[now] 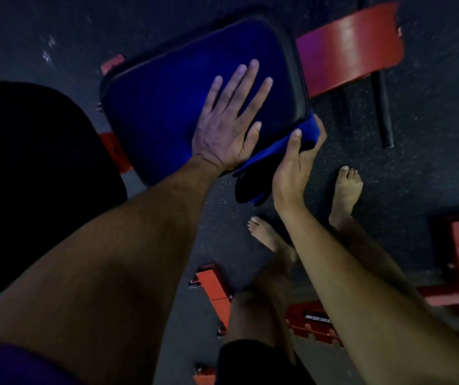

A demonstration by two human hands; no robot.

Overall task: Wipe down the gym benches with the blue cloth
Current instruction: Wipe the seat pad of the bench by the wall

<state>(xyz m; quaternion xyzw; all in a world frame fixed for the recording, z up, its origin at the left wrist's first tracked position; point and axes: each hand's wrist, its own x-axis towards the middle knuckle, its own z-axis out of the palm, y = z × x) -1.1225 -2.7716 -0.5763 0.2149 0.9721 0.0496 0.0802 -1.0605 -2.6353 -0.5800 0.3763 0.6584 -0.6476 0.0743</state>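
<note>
The blue cloth (278, 151) hangs off the near right edge of the bench pad (167, 112). Part of it lies against the side of the pad, and the rest droops down toward the floor (431, 134). The lower part of the cloth looks dark in the dim light.

The right hand (296, 162) holds the cloth. Its thumb lies on top of the cloth and its fingers curl round the far side, so the cloth is pinched between them, right at the edge of the pad.

The left hand (231, 118) lies flat on top of the bench pad. Its fingers are straight and spread wide, pointing to the far side. It presses on the pad and holds nothing. Its thumb comes close to the right hand's thumb.

The bench pad is dark blue with a black rim, and it sits tilted in the middle of the view. To the left of it is another pad, a black one (36, 176), much nearer.

Red metal frame parts (353, 45) show at the far right, just past the blue pad, with a black bar (384, 112) beside them. More red pieces (214, 287) lie near, low in the view.

The person's two bare feet (345, 190) stand on the dark speckled floor, to the right of the pad and below the cloth.
</note>
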